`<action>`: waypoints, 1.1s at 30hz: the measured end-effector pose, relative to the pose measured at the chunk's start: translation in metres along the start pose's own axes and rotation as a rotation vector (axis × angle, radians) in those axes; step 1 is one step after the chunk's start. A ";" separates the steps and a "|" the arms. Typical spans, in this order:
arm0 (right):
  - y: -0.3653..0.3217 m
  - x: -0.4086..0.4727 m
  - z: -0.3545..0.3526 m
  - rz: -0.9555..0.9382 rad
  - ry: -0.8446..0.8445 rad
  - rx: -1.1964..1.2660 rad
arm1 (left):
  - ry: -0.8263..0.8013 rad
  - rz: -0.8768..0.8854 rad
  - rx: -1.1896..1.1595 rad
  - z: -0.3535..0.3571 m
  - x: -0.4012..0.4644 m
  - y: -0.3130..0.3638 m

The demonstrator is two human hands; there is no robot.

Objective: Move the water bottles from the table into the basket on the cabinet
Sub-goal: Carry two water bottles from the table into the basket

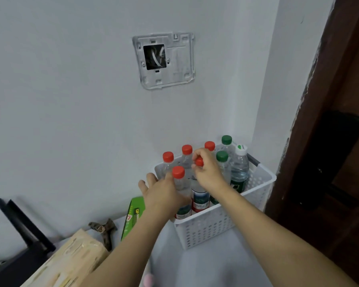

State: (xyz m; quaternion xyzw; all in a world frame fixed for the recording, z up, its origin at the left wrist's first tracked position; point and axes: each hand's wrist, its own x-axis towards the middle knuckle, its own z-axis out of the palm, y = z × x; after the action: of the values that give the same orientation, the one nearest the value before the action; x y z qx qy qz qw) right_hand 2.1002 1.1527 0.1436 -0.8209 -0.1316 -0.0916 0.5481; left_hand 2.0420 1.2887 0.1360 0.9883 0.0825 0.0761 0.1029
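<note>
Standing upright in a white perforated basket (220, 222) are eight water bottles, packed close together; item one, a red-capped bottle (179, 183) at the near left corner, its body gripped by the left hand (164, 193), thumb and fingers curled round it, the outer fingers spread over the basket's left rim; item two, a second red-capped bottle (199, 195) at the middle, its cap pinched between the thumb and fingertips of the right hand (207, 170), its blue and red label showing beneath the wrist; items three to five, three further red-capped bottles (187, 154) in a row along the far side, just beside the wall; items six and seven, two green-capped bottles (224, 160) toward the right, one behind the other; item eight, a bottle with a white and green cap (239, 168) and a green label at the far right, nearest the basket's grey handle (254, 160). Basket resting on a pale cabinet top (205, 266), in the corner between the white wall and a dark wooden door frame (323, 121). Left of the basket: a green battery pack (133, 216), leaning; a brown patterned bow-shaped object (104, 228); a cream tissue pack (75, 259); a black stand (23, 230) at the far left. On the wall above: a bare mounting plate (164, 61) with a square opening, wires visible inside.
</note>
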 end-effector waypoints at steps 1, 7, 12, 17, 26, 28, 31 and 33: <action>0.001 -0.001 0.001 -0.011 -0.013 -0.005 | 0.020 -0.002 0.002 0.002 -0.001 0.001; 0.004 -0.004 0.002 0.008 -0.038 0.012 | 0.025 -0.066 -0.024 0.004 -0.003 0.001; 0.001 -0.009 0.000 0.011 -0.050 0.029 | -0.004 -0.070 -0.061 0.002 -0.004 0.000; -0.010 -0.016 -0.011 0.038 -0.075 0.036 | -0.079 -0.090 -0.097 -0.005 -0.005 0.002; -0.049 -0.050 -0.068 -0.021 0.060 -0.102 | 0.150 0.123 -0.378 -0.064 -0.012 0.009; -0.063 -0.060 -0.085 -0.041 0.121 -0.163 | 0.235 0.273 -0.303 -0.080 -0.016 0.018; -0.086 -0.081 -0.111 -0.034 0.214 -0.256 | 0.308 0.477 -0.225 -0.100 -0.026 0.034; -0.102 -0.100 -0.129 -0.021 0.283 -0.334 | 0.338 0.597 -0.159 -0.113 -0.033 0.045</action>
State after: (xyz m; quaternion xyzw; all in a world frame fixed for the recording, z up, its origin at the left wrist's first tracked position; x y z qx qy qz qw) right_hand 1.9725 1.0596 0.2532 -0.8779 -0.0451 -0.2320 0.4163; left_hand 1.9976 1.2612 0.2504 0.9312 -0.2005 0.2716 0.1378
